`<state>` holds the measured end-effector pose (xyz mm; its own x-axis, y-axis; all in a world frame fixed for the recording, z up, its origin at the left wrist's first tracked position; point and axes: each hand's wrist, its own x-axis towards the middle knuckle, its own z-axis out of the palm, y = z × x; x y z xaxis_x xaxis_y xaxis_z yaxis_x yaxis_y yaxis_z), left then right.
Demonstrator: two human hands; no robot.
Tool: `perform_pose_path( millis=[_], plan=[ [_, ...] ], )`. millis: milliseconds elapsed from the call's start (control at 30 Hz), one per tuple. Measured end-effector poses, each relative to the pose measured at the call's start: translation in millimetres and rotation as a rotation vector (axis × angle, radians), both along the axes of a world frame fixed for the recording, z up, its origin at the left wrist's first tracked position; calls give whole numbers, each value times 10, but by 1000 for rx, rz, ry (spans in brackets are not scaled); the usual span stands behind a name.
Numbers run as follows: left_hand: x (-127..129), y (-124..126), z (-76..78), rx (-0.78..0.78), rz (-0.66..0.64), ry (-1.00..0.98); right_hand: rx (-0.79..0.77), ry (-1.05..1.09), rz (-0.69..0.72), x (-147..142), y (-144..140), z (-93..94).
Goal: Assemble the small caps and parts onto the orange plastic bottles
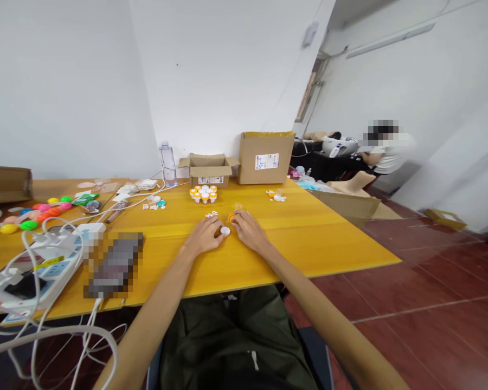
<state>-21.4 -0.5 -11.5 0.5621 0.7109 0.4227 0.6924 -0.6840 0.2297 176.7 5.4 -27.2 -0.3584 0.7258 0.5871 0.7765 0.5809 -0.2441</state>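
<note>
Both my hands rest on the yellow table [317,238] near its middle. My left hand [205,234] pinches a small white cap [225,231] at its fingertips. My right hand [248,227] lies beside it, fingers on a small orange piece [231,218]; how it holds that piece is unclear. Just beyond my hands lie a few tiny white pieces [211,214] and a small clear vial [238,206]. Farther back stands a cluster of several small vials with orange and white caps [204,193].
Behind the vials are an open cardboard box [209,168], a taller closed box [266,157] and a water bottle [167,163]. At left lie coloured plastic balls [36,214], a power strip with white cables [44,260] and a blurred-out object. Another person sits at back right [384,154].
</note>
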Motion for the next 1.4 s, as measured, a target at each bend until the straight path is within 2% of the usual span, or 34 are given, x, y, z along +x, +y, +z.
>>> perform_pose_path(
  millis=[367,867,1400],
  plan=[
    [-12,3,-6,-12,-11,-33,-107,68,-32,43,39,-31],
    [-19,37,-34,-33,-9,-21,-404,622,191,97,138,-36],
    [-6,34,-13,-44,-10,-49,-462,644,234,73,82,33]
  ],
)
